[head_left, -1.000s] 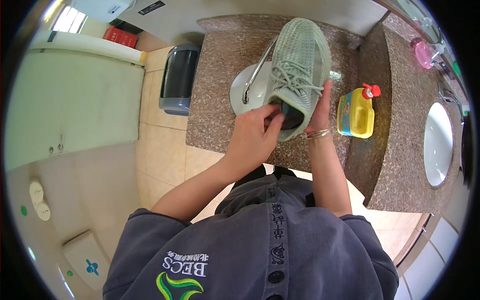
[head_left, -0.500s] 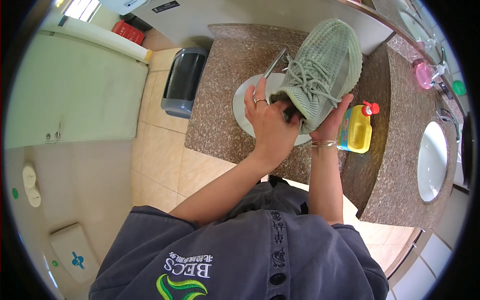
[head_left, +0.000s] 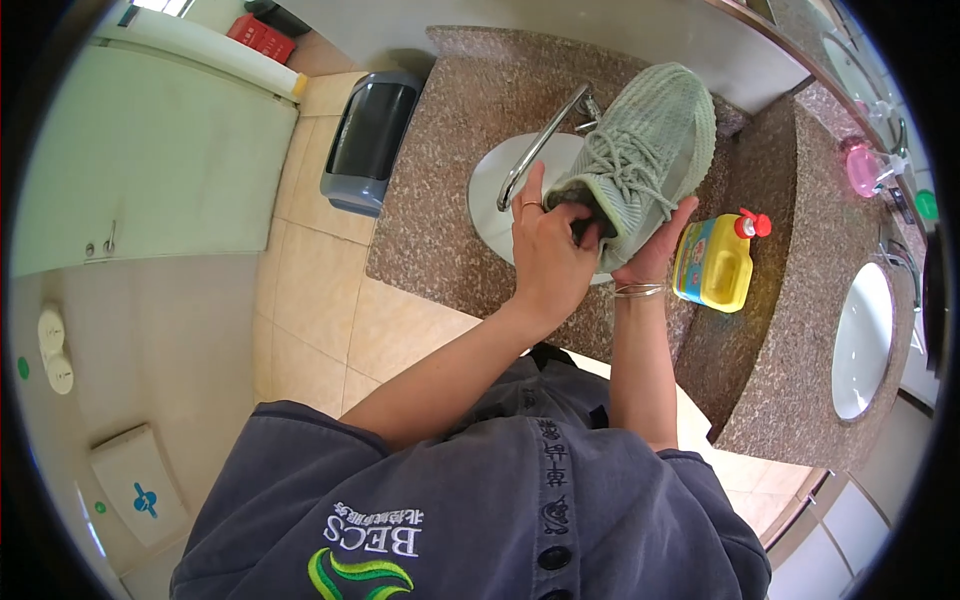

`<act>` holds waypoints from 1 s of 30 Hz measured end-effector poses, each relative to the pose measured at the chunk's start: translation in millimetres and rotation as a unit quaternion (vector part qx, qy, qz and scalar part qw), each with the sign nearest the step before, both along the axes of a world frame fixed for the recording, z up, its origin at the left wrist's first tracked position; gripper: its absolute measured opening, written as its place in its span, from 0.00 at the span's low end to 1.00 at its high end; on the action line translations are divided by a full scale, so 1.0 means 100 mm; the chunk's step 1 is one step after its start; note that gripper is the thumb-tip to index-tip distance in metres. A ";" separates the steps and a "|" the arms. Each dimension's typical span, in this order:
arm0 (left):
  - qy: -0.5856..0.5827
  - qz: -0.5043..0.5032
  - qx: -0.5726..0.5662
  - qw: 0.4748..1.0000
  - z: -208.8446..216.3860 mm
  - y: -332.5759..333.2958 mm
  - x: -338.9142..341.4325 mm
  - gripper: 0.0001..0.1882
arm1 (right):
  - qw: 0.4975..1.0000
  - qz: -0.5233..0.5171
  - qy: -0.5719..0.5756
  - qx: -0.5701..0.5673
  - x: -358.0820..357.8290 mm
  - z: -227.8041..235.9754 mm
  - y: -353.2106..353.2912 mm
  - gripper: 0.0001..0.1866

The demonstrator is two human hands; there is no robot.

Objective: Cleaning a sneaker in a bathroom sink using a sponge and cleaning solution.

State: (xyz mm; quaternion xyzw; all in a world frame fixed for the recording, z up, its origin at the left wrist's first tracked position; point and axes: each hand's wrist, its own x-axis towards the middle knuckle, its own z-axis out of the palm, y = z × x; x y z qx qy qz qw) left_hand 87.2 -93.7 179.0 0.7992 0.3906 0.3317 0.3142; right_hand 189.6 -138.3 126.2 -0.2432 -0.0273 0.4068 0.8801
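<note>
a pale grey-green knit sneaker (head_left: pixel 655 140) is held up above the brown granite counter (head_left: pixel 430 200), toe pointing away from the person, collar turned toward them. the right hand (head_left: pixel 652 262) grips its heel end from the right and below; the palm and a fingertip show beside the shoe, the other fingers are lost behind it. the left hand (head_left: pixel 552 255) is curled narrow, thumb and forefinger dipped into the dark shoe opening; their tips vanish in shadow, so it cannot be told whether they pinch anything. another finger, wearing a ring (head_left: pixel 532 204), sticks up near the chrome faucet (head_left: pixel 545 140); whether it touches the spout is unclear. the tied laces (head_left: pixel 625 165) show plainly, but the sole is mostly hidden. shoe and left hand cover the right part of the white basin (head_left: pixel 492 190). just right of the right hand sits a yellow bottle (head_left: pixel 735 275) with a red cap (head_left: pixel 755 222). farther right, a second basin (head_left: pixel 865 345) is squeezed by the lens, and a pink bottle (head_left: pixel 862 172) near it is hard to make out. left of the counter stands a grey-and-black bin (head_left: pixel 372 140); a red object (head_left: pixel 260 38) beyond it is too small to identify
</note>
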 end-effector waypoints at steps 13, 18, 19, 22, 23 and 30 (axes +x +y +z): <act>0.149 0.005 -0.194 0.970 -1.03 0.02 -0.17 0.09 | 0.988 0.042 0.093 -0.112 -0.27 -1.08 -0.19 0.40; 0.240 0.054 -0.196 0.949 -1.30 0.18 -0.26 0.08 | 0.975 0.069 0.131 -0.163 -0.46 -1.35 -0.02 0.40; 0.244 0.054 -0.197 0.948 -1.39 0.22 -0.29 0.08 | 0.975 0.075 0.140 -0.157 -0.49 -1.43 0.03 0.40; 0.265 0.067 -0.135 0.952 -1.67 0.35 -0.37 0.09 | 0.970 0.104 0.161 -0.148 -0.55 -1.72 0.18 0.40; 0.231 0.061 -0.190 0.952 -1.75 0.40 -0.42 0.10 | 0.970 0.098 0.164 -0.148 -0.54 -1.81 0.22 0.40; 0.040 0.039 -0.287 0.956 -2.01 0.76 -0.58 0.15 | 0.952 0.158 0.196 -0.176 -0.51 -2.29 0.73 0.40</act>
